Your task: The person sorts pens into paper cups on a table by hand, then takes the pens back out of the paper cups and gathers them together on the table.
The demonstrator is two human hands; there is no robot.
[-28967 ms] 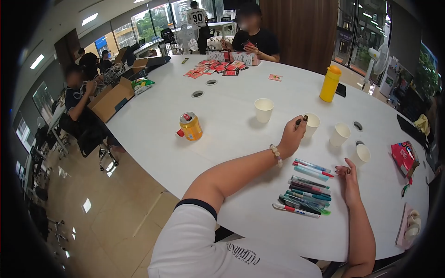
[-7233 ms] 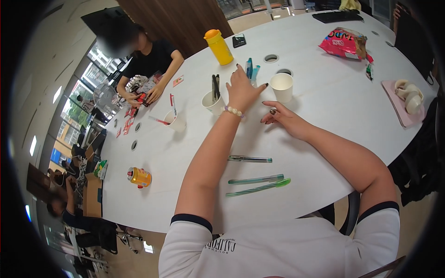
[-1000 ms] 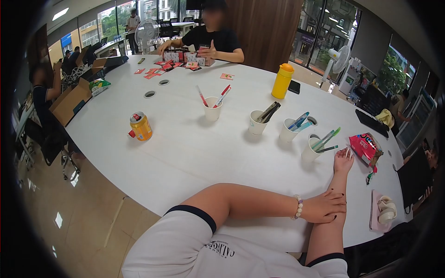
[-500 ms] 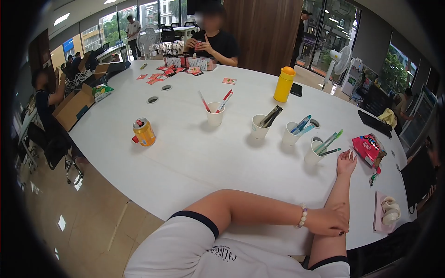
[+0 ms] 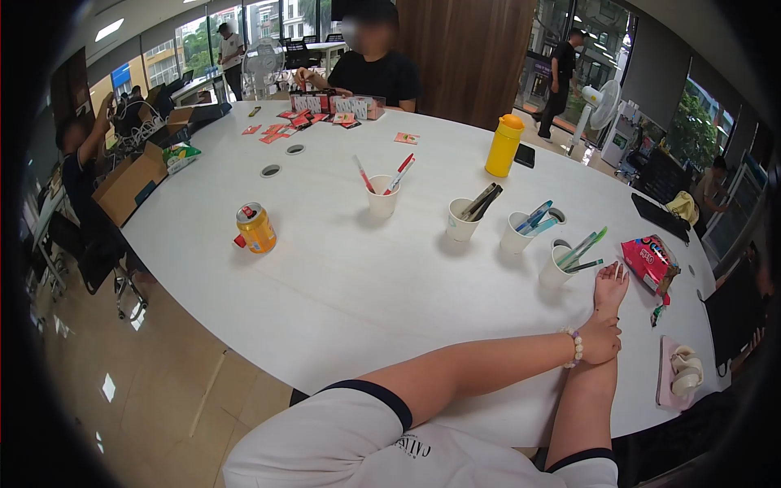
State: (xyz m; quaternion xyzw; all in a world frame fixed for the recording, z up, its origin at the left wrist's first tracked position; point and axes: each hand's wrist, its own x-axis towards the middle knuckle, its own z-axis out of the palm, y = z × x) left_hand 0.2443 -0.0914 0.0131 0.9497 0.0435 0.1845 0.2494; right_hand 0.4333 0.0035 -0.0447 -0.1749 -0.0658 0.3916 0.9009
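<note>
My left hand (image 5: 600,340), with a bead bracelet, is wrapped round my right forearm just below the wrist. My right hand (image 5: 612,286) lies palm up on the white table (image 5: 325,301), fingers apart and holding nothing. Just left of its fingertips is a paper cup (image 5: 556,275) with green pens (image 5: 579,248). Farther left stand a cup (image 5: 516,238) with blue pens (image 5: 534,218), a cup (image 5: 460,228) with black pens (image 5: 482,202), and a cup (image 5: 381,203) with red pens (image 5: 399,175).
A can (image 5: 256,228) stands at the left, a yellow bottle (image 5: 504,146) at the back. On the right are a red snack bag (image 5: 649,264) and headphones (image 5: 687,372) on a pink case. Across the table, a person (image 5: 374,73) sits behind red packets (image 5: 301,120).
My left hand has slid along my right forearm towards the wrist. Pens that lay on the table earlier now stand in the cups. A person in black has walked in at the back.
</note>
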